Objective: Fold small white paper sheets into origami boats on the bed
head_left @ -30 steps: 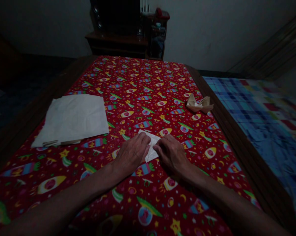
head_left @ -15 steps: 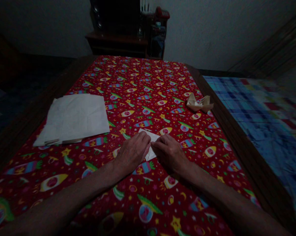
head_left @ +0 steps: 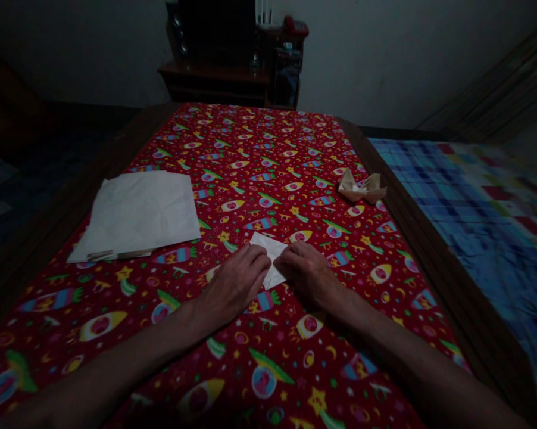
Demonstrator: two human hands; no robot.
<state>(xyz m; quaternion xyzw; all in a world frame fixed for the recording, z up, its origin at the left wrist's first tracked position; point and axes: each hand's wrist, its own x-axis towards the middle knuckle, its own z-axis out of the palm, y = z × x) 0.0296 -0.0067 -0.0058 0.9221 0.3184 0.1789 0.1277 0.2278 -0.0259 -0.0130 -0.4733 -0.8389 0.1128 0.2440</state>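
Note:
A small folded sheet of white paper [head_left: 274, 278] lies on the red patterned tablecloth [head_left: 268, 208], between my two hands. On its left side, my left hand [head_left: 244, 271] has curled fingers closed at the paper's edge. From the right, my right hand [head_left: 308, 268] grips the paper with bent fingers, thumb and fingertips near its middle. The fingers cover parts of the paper, so its full folded shape is hidden. To the left lies a stack of pale paper sheets [head_left: 146, 208]. Farther off at the right stands a folded brownish paper piece [head_left: 362, 187] with raised points.
Dark wooden edges [head_left: 411, 238] border the cloth on both sides. Behind the table, a wooden stand [head_left: 215, 74] holds a dark screen, with a red telephone [head_left: 295, 27] beside it. Blue checked fabric [head_left: 429, 179] lies on the right.
My right fingers moved in to the paper's middle against my left ones, then the two hands parted slightly. The view has shifted a little; the stack and brownish piece stay in place.

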